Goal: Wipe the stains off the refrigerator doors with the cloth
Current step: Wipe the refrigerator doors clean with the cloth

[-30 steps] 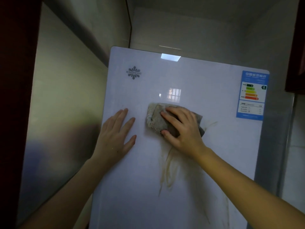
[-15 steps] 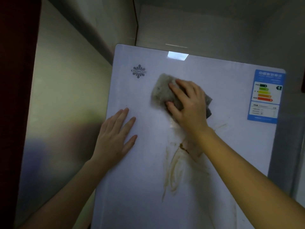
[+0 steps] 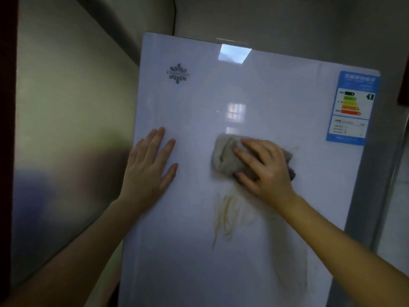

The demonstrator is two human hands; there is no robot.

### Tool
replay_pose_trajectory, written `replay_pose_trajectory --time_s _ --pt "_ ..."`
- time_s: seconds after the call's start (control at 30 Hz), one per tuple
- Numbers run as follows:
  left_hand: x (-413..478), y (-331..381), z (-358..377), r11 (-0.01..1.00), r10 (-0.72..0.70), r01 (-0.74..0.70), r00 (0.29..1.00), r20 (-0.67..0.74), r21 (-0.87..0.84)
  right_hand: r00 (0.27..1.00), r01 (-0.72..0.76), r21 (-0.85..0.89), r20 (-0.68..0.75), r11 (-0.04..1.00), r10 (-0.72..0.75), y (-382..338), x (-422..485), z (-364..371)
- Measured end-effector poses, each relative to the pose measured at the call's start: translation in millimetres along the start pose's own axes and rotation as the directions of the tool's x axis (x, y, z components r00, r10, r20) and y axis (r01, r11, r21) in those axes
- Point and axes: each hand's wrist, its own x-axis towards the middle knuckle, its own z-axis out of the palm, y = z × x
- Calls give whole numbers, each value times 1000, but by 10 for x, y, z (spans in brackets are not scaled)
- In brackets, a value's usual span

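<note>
head: cloth (image 3: 223,156) under right hand (image 3: 265,167) (on door (image 3: 199,107)).

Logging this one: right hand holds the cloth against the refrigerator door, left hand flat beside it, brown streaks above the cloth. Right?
Not quite. The head view shows the brown streaks below the cloth, not above it. The rest holds: the right hand holds the cloth against the refrigerator door, with the left hand flat beside it.

free: upper door (image 3: 276,85) | tight: wall (image 3: 66,107) at left edge | obstacle: left hand (image 3: 148,171)
</note>
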Motion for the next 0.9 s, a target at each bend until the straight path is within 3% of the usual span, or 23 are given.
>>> replay_pose_trajectory --time_s 0.07,0.17,0.3,0.37,0.5,0.53,0.57,0.63,0.7,0.77,0.87,0.9 --pt "-7 2 0 1000 -9 9 1000 12 -8 986 -163 -9 -41 987 163 67 51 -44" --pt "-16 2 4 1000 -14 14 1000 18 -17 974 -221 -4 -55 975 220 -25 97 -8" --pt "-20 -1 10 1000 -12 12 1000 6 -25 1000 17 13 14 1000 -17 -148 74 67" --pt "-20 -3 9 1000 -9 9 1000 2 -24 999 46 8 16 999 -46 -127 107 59" --pt "-25 -3 12 1000 -12 12 1000 0 -16 949 -302 41 -85 952 304 -188 256 106" --pt "-26 -2 15 1000 -13 13 1000 -1 -15 942 -320 52 -87 946 323 -262 280 141" --pt "-27 -5 19 1000 -13 13 1000 -2 -17 965 -254 54 -60 966 257 -341 286 183" --pt "-29 -17 25 1000 -6 6 1000 -2 -25 998 51 79 44 996 -54 -436 240 254" --pt "-32 -28 30 999 1 -2 1000 -7 -32 962 249 97 94 964 -258 -430 237 264" --pt "-35 -29 30 999 0 0 1000 -5 -33 989 135 76 50 988 -139 -394 296 262" --pt "-39 -24 20 1000 -6 6 1000 3 -29 973 -216 80 -62 973 221 -426 387 268" --pt "-38 -23 17 1000 -4 4 1000 5 -29 970 -229 77 -61 970 234 -480 400 282"
